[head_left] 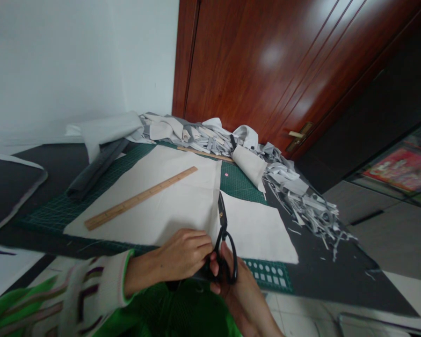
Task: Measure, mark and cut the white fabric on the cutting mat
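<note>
My right hand (236,276) grips black-handled scissors (222,213) by their loops, with the blades pointing away from me. They lie along the gap between a large white cloth (182,201) and a smaller white piece (256,227) to the right. My left hand (187,252) is closed at the large cloth's front edge, just left of the scissor handles. Its fingertips are partly hidden, but they appear to pinch the cloth. A wooden ruler (140,198) rests slantwise on the large cloth. Beneath both pieces is a green cutting mat (243,180).
Fabric scraps (206,138) are heaped along the table's back and right (312,210). A second wooden ruler (205,153) lies before them, near a rolled cloth (250,166). At the left are a dark roll (96,171) and pale fabric (108,128). Behind stands a wooden door (245,65).
</note>
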{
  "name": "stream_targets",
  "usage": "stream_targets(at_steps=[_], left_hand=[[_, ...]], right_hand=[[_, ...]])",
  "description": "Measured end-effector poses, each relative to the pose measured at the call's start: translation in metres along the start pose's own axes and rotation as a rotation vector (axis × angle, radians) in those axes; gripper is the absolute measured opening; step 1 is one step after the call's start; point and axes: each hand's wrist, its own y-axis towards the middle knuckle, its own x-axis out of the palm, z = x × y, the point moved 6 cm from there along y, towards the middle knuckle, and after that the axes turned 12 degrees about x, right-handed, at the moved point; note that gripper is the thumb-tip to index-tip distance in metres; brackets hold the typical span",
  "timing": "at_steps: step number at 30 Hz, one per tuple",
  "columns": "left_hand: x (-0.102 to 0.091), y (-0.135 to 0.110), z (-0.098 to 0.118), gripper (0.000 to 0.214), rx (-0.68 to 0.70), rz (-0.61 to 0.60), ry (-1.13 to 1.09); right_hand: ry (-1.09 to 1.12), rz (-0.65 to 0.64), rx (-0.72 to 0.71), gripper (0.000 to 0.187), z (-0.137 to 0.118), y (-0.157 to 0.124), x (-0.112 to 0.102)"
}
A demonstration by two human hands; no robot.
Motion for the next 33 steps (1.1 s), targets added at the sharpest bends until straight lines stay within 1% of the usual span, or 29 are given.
stream_targets(at_steps=[4,6,13,18,20,29,33], left_hand=[[0.0,0.0,-0.001,0.019,-0.006,-0.001,-0.008],[0.001,-0.001,-0.001,0.019,-0.006,0.001,-0.005],[0.001,-0.001,-0.002,0.02,-0.028,0.009,-0.008],[0.003,-0.002,-0.003,0.022,-0.048,-0.016,-0.005],[0.004,-0.001,-0.003,0.023,-0.041,-0.016,0.004],[0.004,-0.001,-0.002,0.022,-0.003,-0.001,0.028],[0.003,-0.001,-0.002,0.024,-0.005,0.019,0.048]], right_hand=[[0.01,0.001,0.002,0.072,0.0,0.002,0.0],[0.009,-0.001,0.002,0.072,0.0,0.002,0.001],[-0.05,0.009,0.044,0.059,-0.001,-0.003,-0.002],[-0.101,-0.105,0.12,0.061,-0.007,-0.007,0.003],[-0.078,-0.109,0.128,0.06,-0.011,-0.007,0.004],[-0.012,-0.119,0.116,0.056,-0.015,0.002,0.004],[-0.05,-0.104,0.088,0.057,-0.02,0.004,0.002]])
